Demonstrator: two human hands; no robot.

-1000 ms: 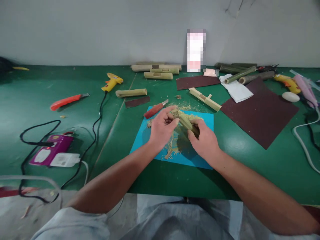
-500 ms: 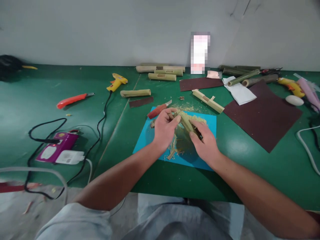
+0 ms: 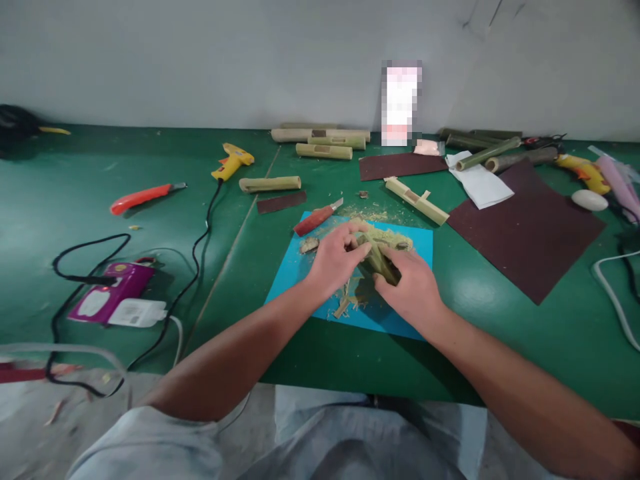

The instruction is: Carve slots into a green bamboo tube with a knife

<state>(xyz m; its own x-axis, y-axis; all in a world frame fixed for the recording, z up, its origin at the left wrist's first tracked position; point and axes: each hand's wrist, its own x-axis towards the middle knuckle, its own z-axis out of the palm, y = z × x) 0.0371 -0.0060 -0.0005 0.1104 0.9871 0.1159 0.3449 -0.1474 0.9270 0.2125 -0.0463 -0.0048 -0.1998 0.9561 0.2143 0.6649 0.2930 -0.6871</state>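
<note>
A short bamboo tube (image 3: pixel 387 267) is held between both hands, tilted, above a blue sheet (image 3: pixel 280 287). My right hand (image 3: pixel 410 280) grips its near end with thumb and fingers. Around the far end my left hand (image 3: pixel 340 253) is closed, its fingers partly hiding the tube. Pale shavings (image 3: pixel 395 239) lie beneath and beyond the hands, and more scraps (image 3: pixel 344 305) lie nearer me. A carving knife with a red handle (image 3: pixel 315 219) rests at the sheet's far left edge, beside my left hand.
Cut bamboo pieces (image 3: pixel 324 152) lie along the back, and a notched one (image 3: pixel 417 202) lies beyond my right hand. Brown sandpaper (image 3: pixel 530 233) is at right. A yellow glue gun (image 3: pixel 233 162), an orange utility knife (image 3: pixel 143 199) and a purple power strip (image 3: pixel 115 290) with cords are at left.
The bamboo tube has been turned in my hands, showing a darker green side. My left hand has shifted slightly right along it, while my right hand keeps its grip.
</note>
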